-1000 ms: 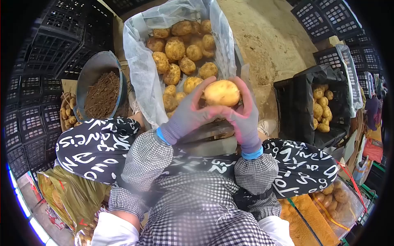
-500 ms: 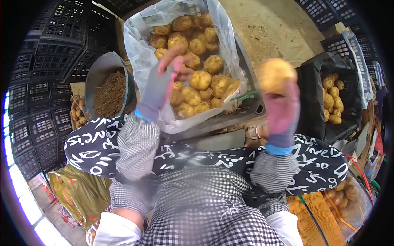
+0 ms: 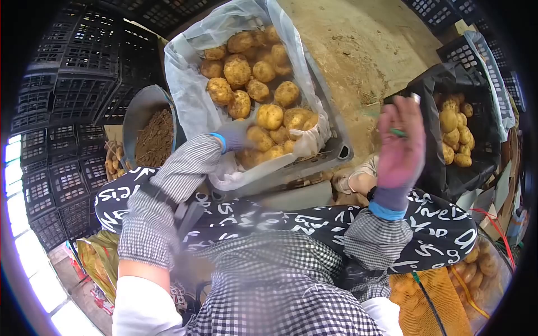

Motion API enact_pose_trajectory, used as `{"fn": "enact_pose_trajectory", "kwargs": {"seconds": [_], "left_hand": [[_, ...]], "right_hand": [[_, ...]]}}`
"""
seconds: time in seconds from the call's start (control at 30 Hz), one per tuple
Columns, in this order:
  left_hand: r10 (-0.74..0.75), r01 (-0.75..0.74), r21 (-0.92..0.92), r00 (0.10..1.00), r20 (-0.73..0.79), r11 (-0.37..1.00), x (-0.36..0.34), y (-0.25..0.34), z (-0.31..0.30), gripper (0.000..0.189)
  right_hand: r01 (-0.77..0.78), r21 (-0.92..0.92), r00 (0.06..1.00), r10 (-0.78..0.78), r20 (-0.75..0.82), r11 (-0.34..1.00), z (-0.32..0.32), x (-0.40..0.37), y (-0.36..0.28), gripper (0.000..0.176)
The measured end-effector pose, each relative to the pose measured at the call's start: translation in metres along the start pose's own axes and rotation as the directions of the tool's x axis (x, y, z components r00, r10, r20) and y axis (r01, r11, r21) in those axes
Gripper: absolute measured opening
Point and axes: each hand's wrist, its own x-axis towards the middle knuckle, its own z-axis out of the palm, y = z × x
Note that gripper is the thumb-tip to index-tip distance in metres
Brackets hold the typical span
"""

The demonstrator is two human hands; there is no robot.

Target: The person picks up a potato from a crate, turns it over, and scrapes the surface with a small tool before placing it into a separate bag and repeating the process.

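Lowered since earlier into the white-lined crate, the left hand, grip unclear, is among potatoes best handled lightly, the right hand loosely unclenched right of that crate

The left hand is stretched forward, its fingertips blurred and hidden from clear view; the left forearm is slanted behind it. Well apart, to its right, the right hand is raised, fingers extended, wrist below.
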Motion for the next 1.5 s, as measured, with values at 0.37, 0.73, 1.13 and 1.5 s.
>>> {"fn": "enact_pose_trajectory", "kwargs": {"seconds": [0.37, 0.73, 1.13, 1.5], "left_hand": [[0.230, -0.279, -0.960, 0.936, -0.265, 0.030, -0.102, 0.083, -0.016, 0.052], [0.134, -0.660, -0.544, 0.691, -0.710, 0.518, -0.088, 0.087, -0.001, 0.052], [0.031, -0.252, -0.958, 0.968, -0.250, 0.138, -0.097, 0.093, 0.002, 0.051], [0.428, -0.476, -0.656, 0.869, -0.249, 0.586, -0.049, 0.080, -0.071, 0.049]], "right_hand": [[0.045, -0.731, 0.762, 0.450, 0.466, 0.681, 0.046, -0.058, 0.072, 0.085], [0.368, -0.835, 0.814, 0.294, 0.502, 0.408, 0.065, -0.060, 0.066, 0.077], [0.330, -0.731, 0.816, 0.209, 0.539, 0.597, 0.036, -0.058, 0.099, 0.049], [-0.035, -0.522, 0.873, 0.281, 0.399, 0.852, 0.042, -0.047, 0.104, 0.064]]}}
